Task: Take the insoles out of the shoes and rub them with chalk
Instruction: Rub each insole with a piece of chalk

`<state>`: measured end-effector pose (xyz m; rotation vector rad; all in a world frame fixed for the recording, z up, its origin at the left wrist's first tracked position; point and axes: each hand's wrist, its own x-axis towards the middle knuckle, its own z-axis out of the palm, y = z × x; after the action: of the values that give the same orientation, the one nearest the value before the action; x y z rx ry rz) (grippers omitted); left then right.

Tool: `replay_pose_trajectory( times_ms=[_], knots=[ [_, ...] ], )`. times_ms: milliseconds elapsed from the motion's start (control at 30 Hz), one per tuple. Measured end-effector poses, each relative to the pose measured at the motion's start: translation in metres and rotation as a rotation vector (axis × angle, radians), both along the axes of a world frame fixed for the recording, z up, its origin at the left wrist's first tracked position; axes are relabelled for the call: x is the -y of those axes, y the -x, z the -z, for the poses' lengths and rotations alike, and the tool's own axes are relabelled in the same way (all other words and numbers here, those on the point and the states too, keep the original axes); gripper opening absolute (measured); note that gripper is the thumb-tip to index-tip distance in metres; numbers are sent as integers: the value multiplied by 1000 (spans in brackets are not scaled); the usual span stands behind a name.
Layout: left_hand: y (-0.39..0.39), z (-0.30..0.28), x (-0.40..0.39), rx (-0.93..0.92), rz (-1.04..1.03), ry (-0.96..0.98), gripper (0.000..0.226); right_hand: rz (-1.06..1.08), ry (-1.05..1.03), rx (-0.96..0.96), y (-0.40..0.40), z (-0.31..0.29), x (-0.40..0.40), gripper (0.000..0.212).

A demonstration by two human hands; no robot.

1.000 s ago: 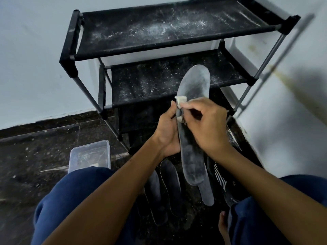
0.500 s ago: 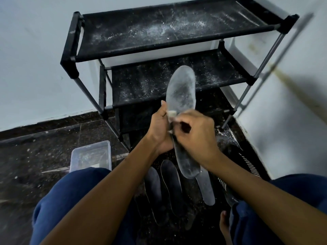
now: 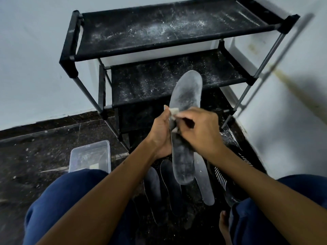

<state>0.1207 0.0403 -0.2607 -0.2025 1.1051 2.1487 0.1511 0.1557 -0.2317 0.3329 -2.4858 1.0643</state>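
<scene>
A grey, chalk-dusted insole [image 3: 185,96] stands nearly upright in front of me, toe end up. My left hand [image 3: 160,137] grips its left edge at the middle. My right hand [image 3: 200,129] pinches a small white piece of chalk [image 3: 174,111] against the insole's face. On the floor between my knees lie three more insoles: two dark ones [image 3: 170,188] and a pale dusted one [image 3: 204,183]. A black shoe with white stripes [image 3: 228,175] sits to the right, partly hidden by my right forearm.
A black shoe rack [image 3: 159,30] with chalk-dusted shelves stands ahead in the corner of white walls. A clear plastic box [image 3: 90,156] sits on the dark speckled floor by my left knee. My bare toe [image 3: 223,221] shows near the right knee.
The chalk and my right hand slid down the insole and back up again. The held insole shifted slightly left, then back right. The floor insoles stayed put.
</scene>
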Motion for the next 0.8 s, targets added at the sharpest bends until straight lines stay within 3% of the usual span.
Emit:
replay_pose_trajectory(
  times_ms=[133, 333, 500, 667, 800],
  knots=[
    [-4, 0, -3, 8, 71, -10, 73, 122, 63, -25, 11, -4, -6, 15],
    [5, 4, 3, -3, -66, 11, 69, -6, 105, 93, -10, 6, 17, 16],
    [-2, -2, -5, -32, 76, -3, 63, 166, 128, -27, 13, -4, -4, 13],
    [8, -4, -1, -17, -128, 83, 70, 43, 91, 61, -7, 7, 20, 15],
    [7, -9, -2, -55, -123, 81, 69, 43, 10, 19, 10, 0, 2, 15]
  ],
)
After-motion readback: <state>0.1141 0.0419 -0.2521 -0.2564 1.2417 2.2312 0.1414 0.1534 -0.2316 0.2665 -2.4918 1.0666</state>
